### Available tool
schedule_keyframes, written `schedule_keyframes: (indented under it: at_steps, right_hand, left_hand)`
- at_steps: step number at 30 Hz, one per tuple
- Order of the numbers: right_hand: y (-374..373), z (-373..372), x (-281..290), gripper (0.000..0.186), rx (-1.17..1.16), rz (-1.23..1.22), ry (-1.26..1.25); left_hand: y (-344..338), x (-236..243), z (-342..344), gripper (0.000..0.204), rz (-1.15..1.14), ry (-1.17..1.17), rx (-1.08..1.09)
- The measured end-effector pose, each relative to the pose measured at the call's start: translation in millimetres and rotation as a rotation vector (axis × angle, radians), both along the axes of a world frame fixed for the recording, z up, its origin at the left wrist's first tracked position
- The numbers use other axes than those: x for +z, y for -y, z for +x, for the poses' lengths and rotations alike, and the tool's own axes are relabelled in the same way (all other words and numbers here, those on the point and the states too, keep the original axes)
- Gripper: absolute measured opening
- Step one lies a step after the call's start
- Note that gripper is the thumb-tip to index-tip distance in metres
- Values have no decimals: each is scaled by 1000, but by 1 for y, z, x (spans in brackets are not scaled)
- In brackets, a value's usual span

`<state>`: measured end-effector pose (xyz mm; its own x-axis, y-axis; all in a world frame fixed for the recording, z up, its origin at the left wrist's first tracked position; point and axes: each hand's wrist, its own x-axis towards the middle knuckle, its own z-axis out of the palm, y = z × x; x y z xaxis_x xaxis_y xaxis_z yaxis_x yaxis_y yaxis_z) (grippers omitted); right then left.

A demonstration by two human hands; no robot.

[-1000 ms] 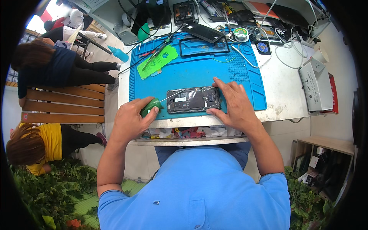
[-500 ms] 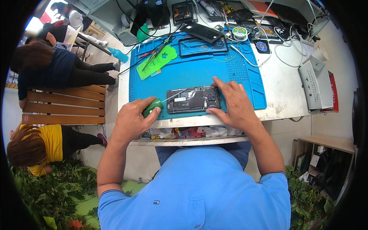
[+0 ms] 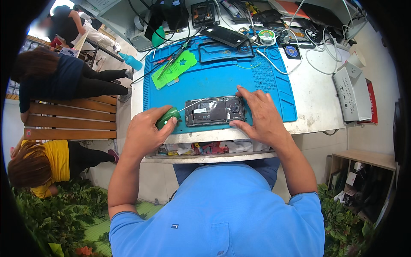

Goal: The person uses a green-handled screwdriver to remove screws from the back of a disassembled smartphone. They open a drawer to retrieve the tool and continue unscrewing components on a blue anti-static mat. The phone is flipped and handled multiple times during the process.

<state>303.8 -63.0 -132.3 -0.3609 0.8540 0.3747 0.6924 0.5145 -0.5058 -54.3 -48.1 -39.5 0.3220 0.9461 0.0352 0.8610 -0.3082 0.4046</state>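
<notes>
A phone with its back off and its dark insides showing (image 3: 214,116) lies near the front edge of the blue work mat (image 3: 222,81). My left hand (image 3: 147,128) is closed around the green handle of a screwdriver (image 3: 169,118), left of the phone. Its thin metal shaft slants up and right over the phone's far left edge; whether the tip touches anything is too small to tell. With thumb and fingers spread across the phone's right end, my right hand (image 3: 261,113) grips the near and far corners there.
Behind the phone lie a soldering iron (image 3: 171,64) on a bright green sheet (image 3: 184,64), an empty phone frame (image 3: 227,51), a solder spool (image 3: 267,37) and loose white cables (image 3: 317,47). A white box (image 3: 349,94) stands right. Below, an open drawer (image 3: 214,147) holds small items.
My left hand and the screwdriver have barely shifted, and my right hand keeps its hold on the phone. At the far upper left, people in the background have changed position.
</notes>
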Motion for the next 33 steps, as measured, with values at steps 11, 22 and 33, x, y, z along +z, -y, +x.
schedule_keyframes:
  at_steps: [11,22,33]
  right_hand:
    - [0,0,0,103,-1,11,-6]
    - [1,-1,0,104,-9,-10,2]
    - [1,-1,-1,104,-9,-2,2]
  left_hand:
    - [2,1,-4,42,-27,-64,12]
    - [-3,6,3,43,-61,-57,-32]
    - [-7,7,4,43,-66,-58,-61]
